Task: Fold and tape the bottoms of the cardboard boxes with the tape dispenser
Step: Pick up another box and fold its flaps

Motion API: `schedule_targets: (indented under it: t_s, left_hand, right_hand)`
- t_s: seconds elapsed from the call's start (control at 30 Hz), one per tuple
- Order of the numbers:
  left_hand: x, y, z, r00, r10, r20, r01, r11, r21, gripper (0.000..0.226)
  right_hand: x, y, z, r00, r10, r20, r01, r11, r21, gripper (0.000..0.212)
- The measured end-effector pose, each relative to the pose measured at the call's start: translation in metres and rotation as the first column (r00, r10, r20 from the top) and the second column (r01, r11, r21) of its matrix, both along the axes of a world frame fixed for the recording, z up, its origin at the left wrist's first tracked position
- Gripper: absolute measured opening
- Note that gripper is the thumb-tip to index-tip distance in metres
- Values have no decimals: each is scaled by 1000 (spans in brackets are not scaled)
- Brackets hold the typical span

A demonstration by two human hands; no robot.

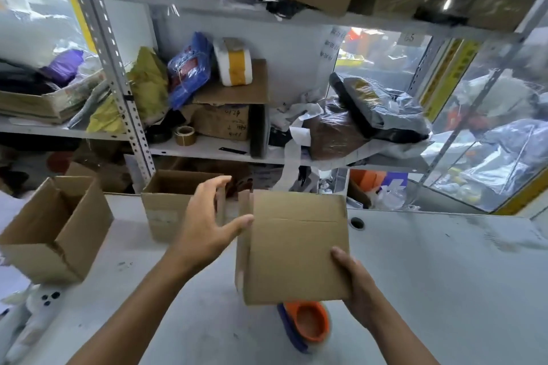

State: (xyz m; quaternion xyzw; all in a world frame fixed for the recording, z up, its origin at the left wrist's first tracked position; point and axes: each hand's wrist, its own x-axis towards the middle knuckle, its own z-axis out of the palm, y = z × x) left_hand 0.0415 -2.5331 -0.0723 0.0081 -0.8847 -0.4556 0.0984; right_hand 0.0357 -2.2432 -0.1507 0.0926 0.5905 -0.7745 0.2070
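Note:
A small flattened cardboard box (296, 246) is held upright above the white table, its broad brown face toward me. My right hand (353, 284) grips its lower right corner, thumb on the front. My left hand (210, 222) hovers at the box's upper left edge with fingers spread and the thumb near the flaps, holding nothing. Just below the box, the orange and blue tape dispenser (305, 326) lies on the table, partly hidden by the box. Two assembled boxes stand open-side up: one (56, 228) at the left, one (169, 204) behind my left hand.
The white table (444, 275) has a round cable hole (356, 223). Behind it stands a metal shelf rack (207, 148) crammed with parcels, bags, cardboard boxes and a roll of brown tape (184, 135). Plastic-wrapped packages (489, 163) pile up at the right.

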Motion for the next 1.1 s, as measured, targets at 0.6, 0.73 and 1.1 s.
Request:
schedule_targets:
  t_s: [0.6,0.73,1.1]
  left_hand:
    - [43,63,-14,994,-74,79,95,946,-309,125]
    - [43,58,-13,987,-147,64,161,906,-391,122]
    - [26,10,-5,924,-360,129,368,929,-42,77]
  right_hand:
    - [11,-1,5,920,-181,-348,305,888,345,94]
    - [10,-2,43,785,132,-606,250,827,504,78]
    - [0,-3,93,884,436,-168,-390,887,248,27]
